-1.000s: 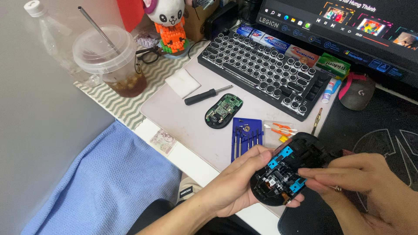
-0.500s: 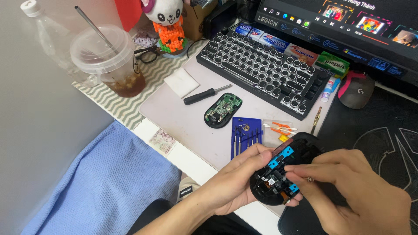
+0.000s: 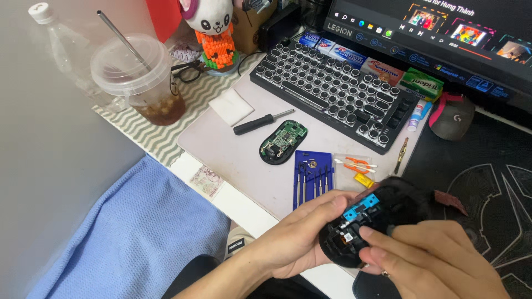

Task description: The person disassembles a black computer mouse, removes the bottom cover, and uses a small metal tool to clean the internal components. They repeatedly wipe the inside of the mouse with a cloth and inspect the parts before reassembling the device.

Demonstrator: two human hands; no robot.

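Note:
My left hand (image 3: pixel 299 238) cups an opened black mouse shell (image 3: pixel 382 218) from the left side, thumb along its upper edge. Blue parts and small wires show inside the shell. My right hand (image 3: pixel 432 260) rests over the lower right of the shell, its fingertips pressed into the inside near the front. On the mat beyond lie the mouse's green circuit board in its black base (image 3: pixel 283 142), a black screwdriver (image 3: pixel 260 123) and a blue holder of small screwdriver bits (image 3: pixel 312 176).
A black round-key keyboard (image 3: pixel 338 94) sits at the back under a monitor (image 3: pixel 438 33). A plastic cup with a straw (image 3: pixel 138 83), a water bottle (image 3: pixel 61 50), a toy figure (image 3: pixel 213 33), a second mouse (image 3: pixel 451 115) and a blue cloth (image 3: pixel 127 232) surround the mat.
My right hand has slid left and down over the shell, its fingers now reaching inside. The left hand keeps the same hold on the shell.

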